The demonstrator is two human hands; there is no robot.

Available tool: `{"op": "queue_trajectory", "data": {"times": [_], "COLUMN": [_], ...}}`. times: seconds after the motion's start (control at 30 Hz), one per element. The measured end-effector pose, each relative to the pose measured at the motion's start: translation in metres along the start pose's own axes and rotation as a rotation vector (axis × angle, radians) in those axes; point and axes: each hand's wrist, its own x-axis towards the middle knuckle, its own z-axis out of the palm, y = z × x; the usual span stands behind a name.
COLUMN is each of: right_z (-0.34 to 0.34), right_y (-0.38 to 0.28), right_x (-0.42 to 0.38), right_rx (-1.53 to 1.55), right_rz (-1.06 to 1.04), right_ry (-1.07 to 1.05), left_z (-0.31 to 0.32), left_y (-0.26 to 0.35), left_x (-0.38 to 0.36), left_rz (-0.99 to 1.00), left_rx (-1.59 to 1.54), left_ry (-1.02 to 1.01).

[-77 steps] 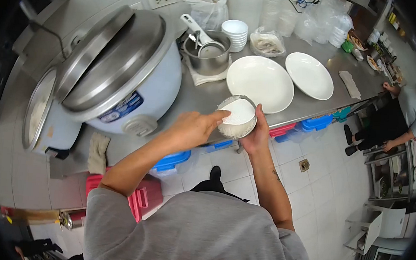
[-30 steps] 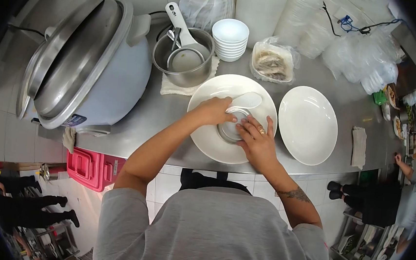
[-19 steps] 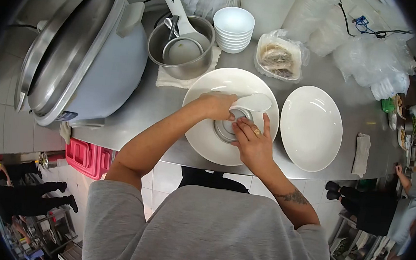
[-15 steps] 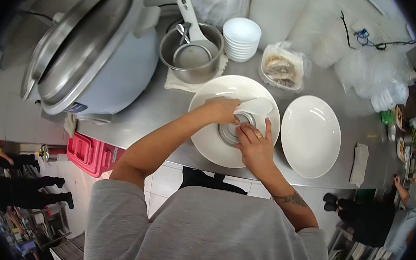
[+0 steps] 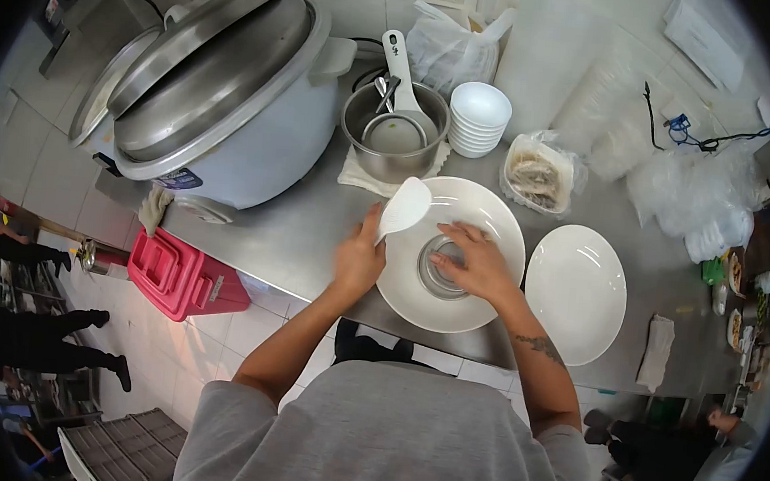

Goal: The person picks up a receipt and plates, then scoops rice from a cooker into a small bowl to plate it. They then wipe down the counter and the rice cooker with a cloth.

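Observation:
A white rice paddle (image 5: pixel 407 208) is in my left hand (image 5: pixel 360 255), whose fingers are closed round its handle; the blade points up and away, over the left rim of a round white plate (image 5: pixel 497 314). My right hand (image 5: pixel 474 262) rests on a round metal ring mould (image 5: pixel 432 282) in the middle of that plate, fingers bent over its rim and partly hiding it. Just right of the round plate lies an oval white plate (image 5: pixel 575 296).
A large rice cooker (image 5: pixel 231 129) stands at the left. Behind the plates are a metal pot (image 5: pixel 389 164) with utensils, stacked white bowls (image 5: pixel 481 106) and a bagged food tray (image 5: pixel 539 173). A folded cloth (image 5: pixel 655 354) lies at right. Other people stand at both sides.
My left hand has moved left and off the ring with the paddle, which now points up. My right hand has stayed at the ring. The head view has tilted up.

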Motion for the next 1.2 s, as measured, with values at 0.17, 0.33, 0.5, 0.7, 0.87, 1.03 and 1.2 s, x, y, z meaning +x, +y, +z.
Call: {"op": "queue_trajectory", "data": {"times": [0.17,0.33,0.5,0.7,0.87,1.03,1.2], "right_z": [0.003,0.006,0.004,-0.001,-0.004,-0.028,-0.012], "right_y": [-0.01,-0.011,-0.014,-0.022,-0.02,-0.025,-0.02], "right_x": [0.007,0.002,0.001,0.002,0.001,0.074,0.201], "right_rx": [-0.007,-0.01,0.024,0.011,0.001,0.153,-0.125], "right_rz": [0.065,0.036,0.019,0.002,-0.055,0.054,-0.209], "right_ry": [-0.072,-0.043,-0.047,-0.119,-0.091,0.206,0.187], "left_z": [0.023,0.024,0.023,0.022,0.02,0.001,-0.037], "left_y": [-0.007,-0.005,-0.003,-0.003,-0.004,-0.012,-0.008], "left_x": [0.002,0.001,0.0,0.001,0.002,0.005,0.003], "left_rz": [0.019,0.006,-0.052,-0.077,-0.104,-0.039,-0.019], "left_rx": [-0.089,-0.052,-0.037,-0.053,-0.078,-0.119,-0.211], "left_ry": [0.081,0.081,0.043,0.042,-0.038,0.112,0.186]}}
